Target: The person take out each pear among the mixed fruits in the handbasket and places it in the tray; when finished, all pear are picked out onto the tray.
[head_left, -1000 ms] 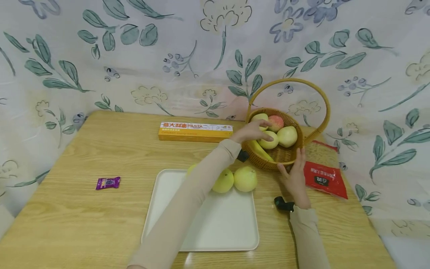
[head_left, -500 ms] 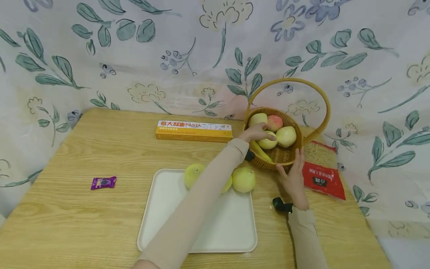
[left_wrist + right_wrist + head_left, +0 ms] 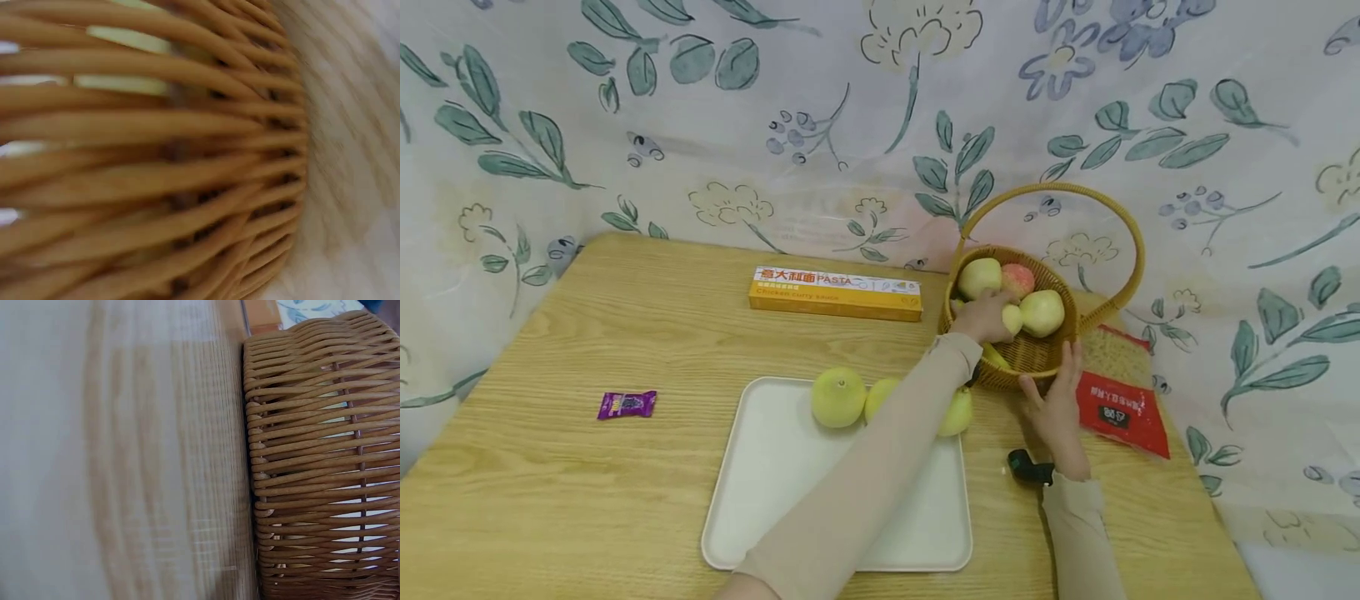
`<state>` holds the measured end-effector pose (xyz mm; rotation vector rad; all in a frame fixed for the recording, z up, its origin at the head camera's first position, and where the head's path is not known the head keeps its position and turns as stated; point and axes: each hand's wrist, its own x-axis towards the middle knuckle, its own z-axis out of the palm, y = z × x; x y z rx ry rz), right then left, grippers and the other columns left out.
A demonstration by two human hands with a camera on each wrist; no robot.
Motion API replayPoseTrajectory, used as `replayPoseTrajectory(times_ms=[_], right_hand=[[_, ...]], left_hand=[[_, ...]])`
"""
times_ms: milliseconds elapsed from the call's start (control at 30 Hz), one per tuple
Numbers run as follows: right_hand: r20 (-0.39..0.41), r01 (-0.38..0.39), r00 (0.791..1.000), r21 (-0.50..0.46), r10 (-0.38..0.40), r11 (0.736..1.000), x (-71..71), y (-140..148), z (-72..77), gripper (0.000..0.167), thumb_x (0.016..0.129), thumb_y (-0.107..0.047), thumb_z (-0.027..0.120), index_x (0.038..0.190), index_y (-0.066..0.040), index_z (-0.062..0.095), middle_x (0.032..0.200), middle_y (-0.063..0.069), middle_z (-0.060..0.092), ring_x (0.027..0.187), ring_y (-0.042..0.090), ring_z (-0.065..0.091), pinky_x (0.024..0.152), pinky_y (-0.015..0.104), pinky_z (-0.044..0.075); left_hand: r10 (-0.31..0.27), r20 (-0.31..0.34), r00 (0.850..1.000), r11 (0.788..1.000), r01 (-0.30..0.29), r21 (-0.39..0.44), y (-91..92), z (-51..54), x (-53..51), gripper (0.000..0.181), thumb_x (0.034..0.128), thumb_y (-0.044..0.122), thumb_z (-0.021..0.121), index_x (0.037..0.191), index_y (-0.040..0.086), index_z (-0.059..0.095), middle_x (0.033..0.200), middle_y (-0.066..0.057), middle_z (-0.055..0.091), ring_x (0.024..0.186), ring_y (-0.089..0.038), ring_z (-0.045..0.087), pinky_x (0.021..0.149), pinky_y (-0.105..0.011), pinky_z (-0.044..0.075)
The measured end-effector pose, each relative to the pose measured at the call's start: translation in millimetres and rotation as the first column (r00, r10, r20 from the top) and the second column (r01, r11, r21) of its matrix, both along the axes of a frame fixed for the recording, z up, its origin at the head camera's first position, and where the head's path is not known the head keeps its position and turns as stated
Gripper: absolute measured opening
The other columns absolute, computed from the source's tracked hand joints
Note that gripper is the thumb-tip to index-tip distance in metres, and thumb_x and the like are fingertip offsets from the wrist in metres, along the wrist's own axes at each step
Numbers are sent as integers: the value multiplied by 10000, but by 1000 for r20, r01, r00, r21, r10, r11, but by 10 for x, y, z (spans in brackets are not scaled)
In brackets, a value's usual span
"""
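Note:
Deep inside the tilted wicker basket (image 3: 1037, 362), my left hand (image 3: 985, 318) has its fingers bent around a round pale-yellow fruit (image 3: 1012, 319), partly covering it. Beside it lie two more pale fruits, including a large one (image 3: 1042, 313), and a red-pink fruit (image 3: 1018, 281). A banana (image 3: 996, 357) shows below the left hand. My right hand (image 3: 1060, 417) rests its extended fingers and thumb against the basket's front rim. Both wrist views show only the basket's woven side (image 3: 156, 156) and the table, with no fingers visible.
A white tray (image 3: 790, 492) with several yellow-green fruits (image 3: 838, 397) along its far edge lies under the left forearm. Behind it stands a pasta box (image 3: 835, 293). A red pasta bag (image 3: 1123, 404) is right of the basket, a purple wrapped sweet (image 3: 627, 405) far left.
My left hand has moved right and down into the basket, from above the fruits to around the front pale one. The right hand keeps its place on the rim.

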<state>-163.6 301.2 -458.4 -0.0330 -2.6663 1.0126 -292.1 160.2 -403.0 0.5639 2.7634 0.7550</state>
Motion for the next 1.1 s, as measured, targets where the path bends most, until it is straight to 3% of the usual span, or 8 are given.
replayPoseTrajectory(times_ms=[167, 300, 400, 533, 667, 867, 967, 1100], right_hand=[[-7, 1, 1000, -9, -1, 1000, -9, -9, -16, 838, 988, -399, 501, 1541, -17, 1, 1616, 180, -112, 1402, 521, 226, 799, 655, 439], [-10, 4, 1000, -8, -4, 1000, -2, -32, -31, 825, 991, -390, 500, 1543, -24, 9, 1619, 169, -110, 1400, 516, 236, 771, 637, 444], [-21, 8, 1000, 8, -7, 1000, 2, -29, -40, 816, 994, -391, 495, 1541, -15, 20, 1619, 181, -97, 1364, 533, 287, 702, 593, 455], [-37, 4, 999, 23, -4, 1000, 2, -9, -33, 816, 994, -389, 497, 1536, 4, 30, 1616, 202, -81, 1282, 542, 374, 592, 478, 438], [-34, 2, 999, 29, -1, 1000, 0, 10, -1, 813, 998, -374, 495, 1536, 8, 20, 1615, 204, -88, 1232, 542, 409, 574, 428, 418], [-22, 1, 1000, 12, 0, 1000, 17, -5, 40, 799, 1003, -331, 502, 1544, -21, 2, 1616, 194, -102, 1319, 556, 330, 683, 597, 452], [-16, 0, 1000, 1, 0, 1000, 20, -10, 31, 791, 1002, -300, 514, 1544, -19, 10, 1617, 189, -106, 1367, 544, 272, 754, 647, 437], [-6, -1, 1000, -1, 1, 1000, 18, -12, 3, 789, 1002, -294, 516, 1541, -9, 15, 1617, 185, -114, 1382, 535, 253, 770, 649, 430]], left_hand=[[-26, -93, 995, 994, 17, -104, -1, -29, 30, 673, 886, 300, 701, 1466, 382, 370, 1522, 39, 386, 1233, -322, 570, 1108, -662, 247], [-27, -112, 993, 994, 15, -111, -20, -41, 39, 648, 880, 304, 709, 1445, 388, 402, 1510, 39, 402, 1231, -334, 564, 1107, -657, 254], [-11, -115, 993, 997, 3, -73, -16, -57, 26, 670, 843, 367, 731, 1434, 383, 415, 1490, 47, 422, 1233, -335, 555, 1098, -660, 261], [50, -102, 994, 997, -43, 65, 1, -32, 14, 738, 780, 428, 756, 1431, 358, 417, 1457, 58, 457, 1251, -299, 543, 1080, -682, 259], [81, -65, 995, 981, -68, 181, -13, 118, 27, 772, 768, 453, 753, 1442, 337, 396, 1457, 66, 457, 1264, -238, 537, 1083, -692, 240], [75, -58, 995, 943, -52, 328, -171, 425, 58, 659, 755, 428, 767, 1298, 295, 420, 1272, 109, 580, 1139, -151, 587, 1068, -702, 225], [86, -36, 996, 936, -68, 344, -329, 580, 98, 651, 768, 450, 748, 1269, 280, 370, 1280, 95, 574, 1104, -145, 601, 1076, -672, 247], [32, -26, 999, 912, -19, 411, -685, 742, 158, 624, 801, 414, 731, 1288, 242, 380, 1308, 27, 540, 1064, -149, 584, 1029, -473, 389]])
